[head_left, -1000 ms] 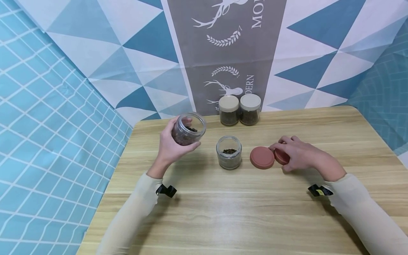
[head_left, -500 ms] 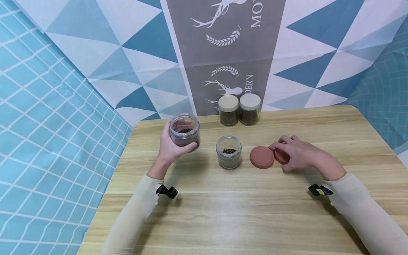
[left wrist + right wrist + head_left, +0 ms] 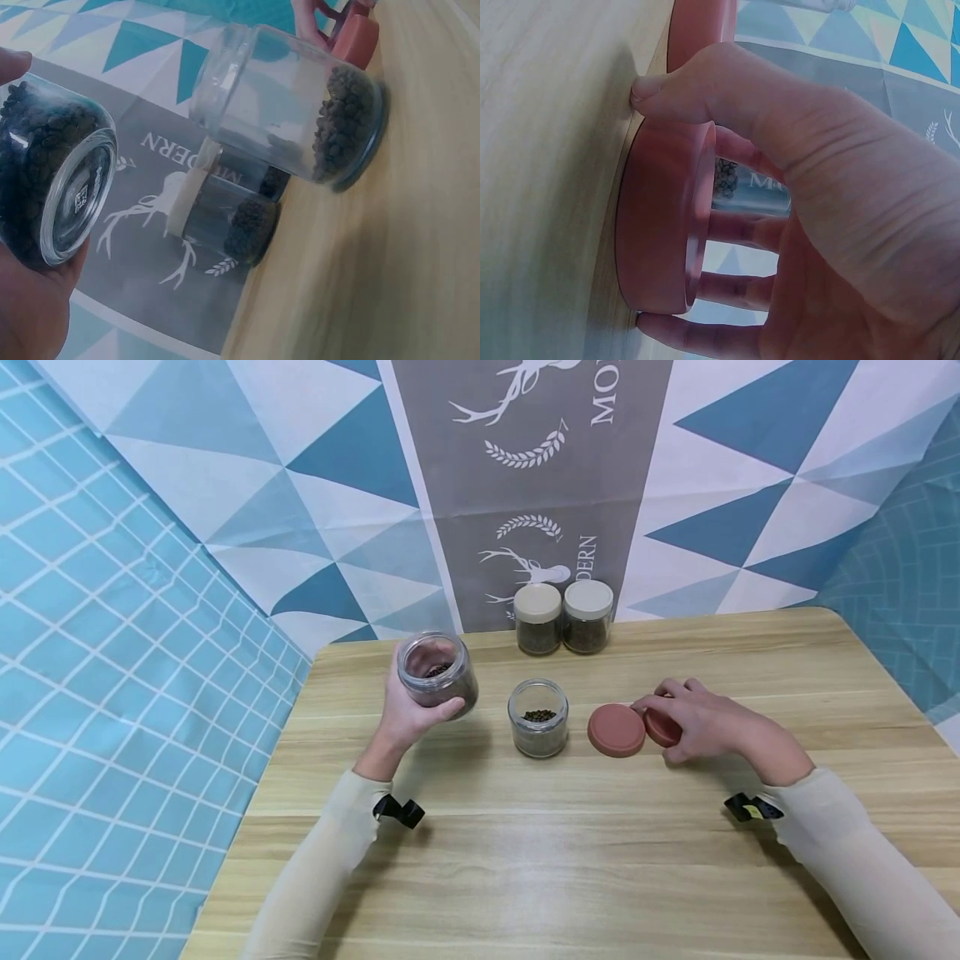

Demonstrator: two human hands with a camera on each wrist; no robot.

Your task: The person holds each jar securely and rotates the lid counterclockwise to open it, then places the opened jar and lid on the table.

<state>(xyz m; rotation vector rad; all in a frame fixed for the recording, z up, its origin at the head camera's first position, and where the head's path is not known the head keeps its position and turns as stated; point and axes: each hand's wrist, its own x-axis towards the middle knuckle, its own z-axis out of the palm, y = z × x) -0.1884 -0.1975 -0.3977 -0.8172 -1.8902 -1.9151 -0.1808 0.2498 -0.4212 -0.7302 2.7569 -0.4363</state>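
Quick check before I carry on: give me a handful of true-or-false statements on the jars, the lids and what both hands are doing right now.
1. The left hand holds an open jar above the table. True.
2. The jar in the middle has a red lid on it. False: it stands open, and a red lid lies flat on the table to its right.
3. The right hand grips a second red lid that rests on the table. True.
4. The two jars at the back are open. False: both carry cream lids.
5. The held jar is empty. False: dark pellets show inside it in the left wrist view.
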